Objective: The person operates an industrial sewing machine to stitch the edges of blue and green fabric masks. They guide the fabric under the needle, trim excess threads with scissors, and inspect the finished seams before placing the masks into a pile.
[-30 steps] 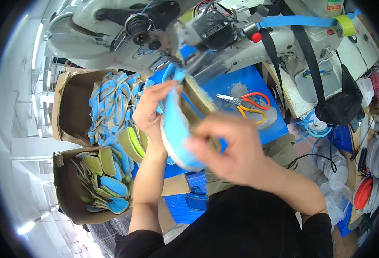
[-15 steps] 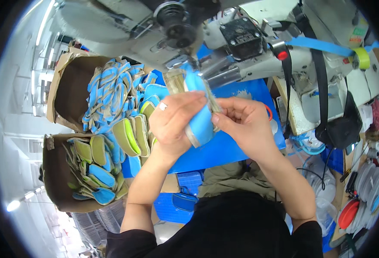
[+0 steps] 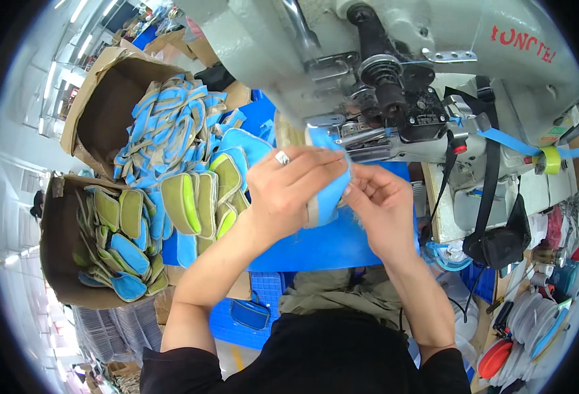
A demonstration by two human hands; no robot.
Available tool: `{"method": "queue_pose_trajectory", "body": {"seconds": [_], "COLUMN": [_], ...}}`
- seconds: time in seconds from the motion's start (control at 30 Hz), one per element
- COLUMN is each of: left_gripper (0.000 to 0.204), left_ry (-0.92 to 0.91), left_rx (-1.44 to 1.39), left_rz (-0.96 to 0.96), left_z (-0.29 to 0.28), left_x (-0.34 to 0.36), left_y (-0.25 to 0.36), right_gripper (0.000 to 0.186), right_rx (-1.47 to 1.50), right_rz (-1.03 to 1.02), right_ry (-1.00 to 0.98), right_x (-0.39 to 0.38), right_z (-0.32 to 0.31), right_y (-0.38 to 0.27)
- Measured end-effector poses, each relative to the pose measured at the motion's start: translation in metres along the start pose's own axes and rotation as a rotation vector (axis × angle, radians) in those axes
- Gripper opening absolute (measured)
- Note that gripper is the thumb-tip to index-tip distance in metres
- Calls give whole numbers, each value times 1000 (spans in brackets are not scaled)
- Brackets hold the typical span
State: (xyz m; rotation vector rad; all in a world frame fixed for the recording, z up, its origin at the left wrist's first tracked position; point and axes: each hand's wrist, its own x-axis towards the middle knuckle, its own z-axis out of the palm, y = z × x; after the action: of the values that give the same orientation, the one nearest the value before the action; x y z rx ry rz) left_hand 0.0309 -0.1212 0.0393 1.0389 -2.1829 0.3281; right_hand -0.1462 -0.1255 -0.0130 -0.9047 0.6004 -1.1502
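My left hand point(image 3: 289, 187), a ring on one finger, is closed over the top of a blue-and-khaki fabric piece point(image 3: 329, 197), just below the metal foot area of a sewing machine point(image 3: 362, 131). My right hand point(image 3: 385, 200) pinches the piece's right edge between thumb and bent fingers. The piece runs up to the machine's metal parts; exactly where it meets them is hard to make out. Behind both hands lies a blue work surface point(image 3: 309, 249).
At left, padded pieces point(image 3: 197, 203) lie beside two cardboard boxes point(image 3: 63, 243) and a heap of blue-khaki strips point(image 3: 171, 125). At right hang black straps point(image 3: 490, 177) and a blue tape point(image 3: 500, 138); further down are stacked round plates point(image 3: 526, 328).
My right hand moved from the piece's lower end to its right edge, and the piece turned more upright. My left hand came over it. The view has shifted, showing more machine body.
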Motion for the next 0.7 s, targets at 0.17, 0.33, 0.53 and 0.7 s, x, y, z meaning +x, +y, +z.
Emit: {"method": "queue_pose_trajectory", "body": {"seconds": [0.17,0.33,0.53,0.7], "left_gripper": [22,27,33,32], "left_ry": [91,148,227,194], "left_rx": [35,-18,-159,-111], "left_rz": [27,-12,-139,-116], "left_z": [8,6,2,3], "left_x": [5,-4,-15,-20], "left_y": [-9,-2,8,8], "right_gripper": [25,31,43,19], "right_rx": [-94,-337,-344,-203], "right_rz": [-78,-322,-189,-112], "right_ry": [-10,122,6,-112], "right_x": [3,-29,-40,-58], "right_z": [-5,4,10,27], "right_y": [8,13,5,-14]}}
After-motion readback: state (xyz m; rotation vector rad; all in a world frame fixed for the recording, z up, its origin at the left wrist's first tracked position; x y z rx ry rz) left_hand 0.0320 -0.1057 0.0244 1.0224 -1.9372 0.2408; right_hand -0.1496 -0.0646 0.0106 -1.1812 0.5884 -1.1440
